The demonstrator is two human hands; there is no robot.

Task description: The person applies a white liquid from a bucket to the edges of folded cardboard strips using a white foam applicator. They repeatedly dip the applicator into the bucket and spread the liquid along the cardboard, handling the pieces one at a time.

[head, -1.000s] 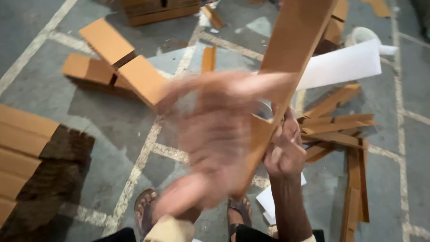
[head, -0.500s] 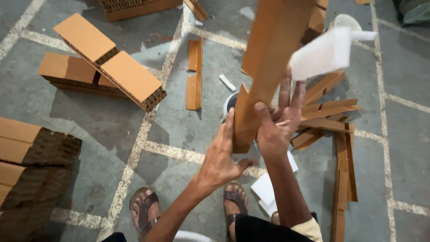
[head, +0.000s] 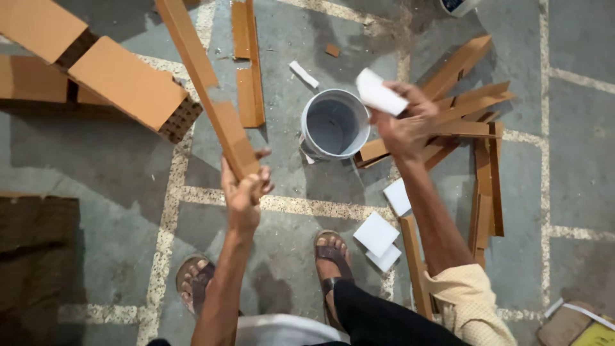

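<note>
Our left hand point(head: 243, 189) has its fingers clamped on a long cardboard strip point(head: 205, 83); our right hand point(head: 400, 125) has fingers clamped on a white block point(head: 379, 93) above the grey bucket point(head: 334, 123).

Matt brown corrugated cardboard strip point(head: 211, 96), smooth white plastic bucket point(head: 335, 125), white paper piece point(head: 379, 93), rough speckled stone floor point(head: 564, 166).

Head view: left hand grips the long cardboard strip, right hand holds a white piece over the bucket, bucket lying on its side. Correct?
Not quite. The head view shows the bucket standing upright, mouth open upward. The rest holds: left hand grips the long cardboard strip, right hand holds the white piece by the bucket's rim.
</note>
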